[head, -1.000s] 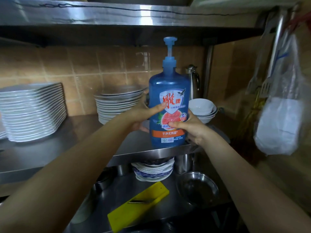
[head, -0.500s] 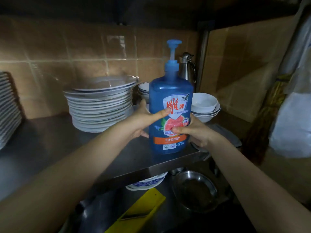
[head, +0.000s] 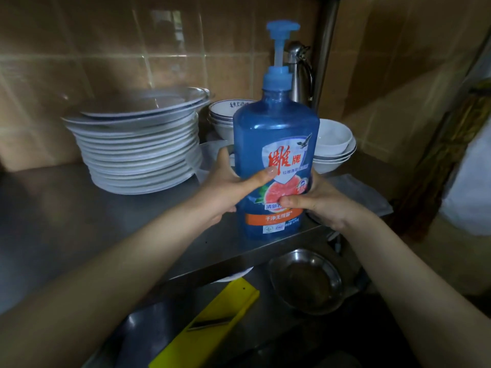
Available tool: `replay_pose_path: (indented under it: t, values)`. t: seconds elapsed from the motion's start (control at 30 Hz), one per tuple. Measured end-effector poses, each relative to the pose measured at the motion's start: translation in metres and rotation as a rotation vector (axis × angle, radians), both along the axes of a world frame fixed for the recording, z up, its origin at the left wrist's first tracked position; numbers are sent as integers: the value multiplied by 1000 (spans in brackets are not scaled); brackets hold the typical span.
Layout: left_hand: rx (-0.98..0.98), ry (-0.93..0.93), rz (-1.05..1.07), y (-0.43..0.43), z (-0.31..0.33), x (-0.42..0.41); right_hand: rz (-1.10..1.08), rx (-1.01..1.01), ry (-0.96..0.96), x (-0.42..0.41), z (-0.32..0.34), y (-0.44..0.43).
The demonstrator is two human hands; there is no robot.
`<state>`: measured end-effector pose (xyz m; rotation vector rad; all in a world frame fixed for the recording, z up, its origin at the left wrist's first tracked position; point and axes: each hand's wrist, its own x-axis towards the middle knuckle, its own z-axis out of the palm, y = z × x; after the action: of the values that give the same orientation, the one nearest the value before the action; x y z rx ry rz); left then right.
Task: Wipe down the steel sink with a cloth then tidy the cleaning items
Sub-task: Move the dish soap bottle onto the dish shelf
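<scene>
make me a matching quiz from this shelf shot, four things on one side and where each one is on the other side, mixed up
Things:
1. blue detergent bottle
2. plate stack
3. yellow board
4. steel bowl

Places:
A. lower level, right of the yellow board
B. gripped by the left hand and the right hand
C. on the shelf, left of the blue detergent bottle
D. lower level, left of the steel bowl

Pairs: 1-B, 2-C, 3-D, 4-A

You see a plate stack [head: 138, 155] on the steel shelf [head: 53, 221], white bowls [head: 334, 144] at its right end, and a yellow board [head: 228, 301] below.
</scene>
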<state>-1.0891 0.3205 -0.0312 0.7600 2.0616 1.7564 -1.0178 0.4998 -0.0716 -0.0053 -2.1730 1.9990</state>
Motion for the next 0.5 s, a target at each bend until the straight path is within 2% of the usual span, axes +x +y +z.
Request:
replay_pose_path:
  t: [0.13,0.5]
  values:
    - [-61,101,-63,-5,-3,-5,13,15,-9,-3,-1,5]
    - [-88,175,-134,-6,-7,-8,21,11,7,-3,-3,9]
